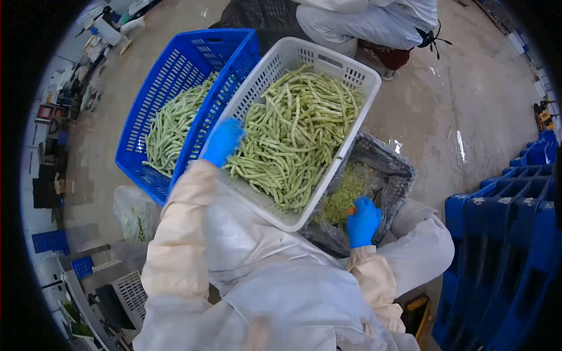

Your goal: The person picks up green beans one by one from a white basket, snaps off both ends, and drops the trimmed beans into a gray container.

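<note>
A white crate [366,88] full of green beans [298,126] stands in front of me, tilted across the view. My left hand [223,142], in a blue glove, is at the crate's left edge beside the beans; its fingers are blurred. To the left, a blue crate [132,131] holds more beans [175,126]. My right hand [363,222], gloved in blue, is closed around a small orange-handled tool [352,210]. It is over a bin lined with black plastic [398,169], which holds green bean scraps [345,196].
A co-worker's light trousers [357,26] show beyond the white crate. Blue pallets [497,234] are stacked at the right. A clear plastic bag [136,212] lies at the left, near a metal frame [88,298]. The floor [451,111] looks wet.
</note>
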A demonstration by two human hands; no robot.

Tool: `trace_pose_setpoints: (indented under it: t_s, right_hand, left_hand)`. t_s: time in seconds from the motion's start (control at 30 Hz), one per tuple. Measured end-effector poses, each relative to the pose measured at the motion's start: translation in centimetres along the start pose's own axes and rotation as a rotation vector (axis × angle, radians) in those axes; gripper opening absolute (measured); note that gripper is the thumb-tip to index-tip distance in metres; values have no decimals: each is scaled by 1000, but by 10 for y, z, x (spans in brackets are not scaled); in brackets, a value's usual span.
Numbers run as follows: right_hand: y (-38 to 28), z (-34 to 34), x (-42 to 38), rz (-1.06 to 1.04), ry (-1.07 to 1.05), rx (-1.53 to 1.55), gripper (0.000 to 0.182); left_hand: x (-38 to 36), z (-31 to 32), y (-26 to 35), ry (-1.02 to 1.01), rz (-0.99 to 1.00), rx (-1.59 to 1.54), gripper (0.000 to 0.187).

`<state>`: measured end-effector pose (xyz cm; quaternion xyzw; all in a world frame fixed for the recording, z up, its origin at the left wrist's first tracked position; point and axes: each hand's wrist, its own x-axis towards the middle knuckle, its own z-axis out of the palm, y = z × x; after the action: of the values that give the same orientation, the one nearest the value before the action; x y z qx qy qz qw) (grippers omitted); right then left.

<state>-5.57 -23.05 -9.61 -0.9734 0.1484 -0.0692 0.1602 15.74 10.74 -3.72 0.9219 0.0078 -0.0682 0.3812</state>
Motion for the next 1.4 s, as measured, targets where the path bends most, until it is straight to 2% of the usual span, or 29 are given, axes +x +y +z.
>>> trace_pose_setpoints:
  t_s: [0.03, 0.1, 0.17, 0.23, 0.4, 0.47, 0.53, 0.6, 0.63, 0.67, 0.7, 0.73, 0.77, 0.8, 0.83, 0.87, 0.9, 0.93, 0.97, 1.0, 1.07, 1.13, 1.2, 1.27, 1.3, 1.33, 1.4]
  right_hand:
    - [1, 3, 1, 2, -156, 31, 15]
    - [2, 10, 3, -30, -187, 126, 15]
    - [2, 15, 4, -51, -214, 212, 16]
    - [1, 19, 4, -75, -211, 350, 18]
    - [-1, 21, 1, -54, -287, 319, 24]
    - [-7, 15, 4, -102, -280, 307, 23]
    - [-4, 14, 3, -90, -259, 286, 22]
    - [-6, 6, 7, -84, -230, 269, 21]
    - [-12, -8, 13, -26, -311, 266, 20]
    - [-15, -17, 15, 28, -388, 264, 19]
    - [-15, -15, 12, 23, -373, 277, 19]
    - [-13, -8, 9, 22, -286, 428, 19]
    - [-13, -5, 5, 20, -199, 578, 20]
    - [-14, -6, 3, 15, -186, 585, 20]
    - [-17, -8, 4, -34, -74, 653, 22]
    - [-19, -10, 3, -80, 40, 718, 24]
    - [-20, -10, 2, -79, 53, 718, 24]
    - [-22, -11, 1, 54, -112, 1007, 26]
    - [-22, -12, -1, 189, -282, 1291, 28]
    - [-23, -14, -2, 187, -268, 1290, 28]
    - [-23, -20, -5, 235, -323, 1535, 25]
    - [-16, -25, -8, 213, -369, 1506, 21]
    - [-6, -29, -7, 188, -421, 1477, 18]
    - [12, -30, -4, 182, -373, 1398, 16]
    - [28, -12, -5, 81, -195, 1191, 25]
    - [34, -11, -4, 75, -192, 1196, 25]
    - [36, -11, -1, -83, 251, 778, 35]
  left_hand:
    - [19, 50, -43, -199, 359, 479, 20]
    - [6, 130, -70, -520, 545, 852, 13]
    - [-11, 182, -93, -592, 683, 964, 12]
    - [-16, 208, -103, -611, 711, 1035, 13]
    - [-27, 229, -129, -663, 682, 1210, 15]
    - [-30, 214, -120, -728, 445, 1124, 18]
    - [-18, 204, -126, -721, 387, 1037, 18]
    - [-8, 173, -105, -514, 443, 783, 18]
    - [-7, 149, -69, -419, 352, 647, 16]
    - [-8, 129, -41, -407, 359, 661, 16]
    - [-11, 111, -16, -372, 347, 530, 15]
    - [-15, 99, 4, -337, 335, 398, 14]
    - [-22, 94, 18, -326, 344, 408, 14]
    - [-34, 91, 30, -347, 300, 203, 15]
    - [-48, 91, 43, -368, 256, -4, 18]
    - [-62, 92, 56, -365, 269, 1, 18]
    - [-78, 96, 72, -394, 186, -288, 23]
    - [-94, 103, 83, -420, 97, -578, 29]
    - [-106, 111, 91, -425, 109, -579, 29]
    - [-116, 117, 98, -491, 124, -544, 33]
    - [-138, 131, 109, -560, 149, -506, 38]
    - [-157, 142, 117, -628, 61, -774, 42]
    - [-162, 138, 126, -628, 79, -747, 42]
    - [-160, 125, 135, -561, -93, -683, 42]
    - [-156, 120, 134, -535, -90, -670, 38]
    - [-155, 118, 131, -531, -84, -666, 38]
    - [-153, 117, 127, -495, 2, -657, 33]
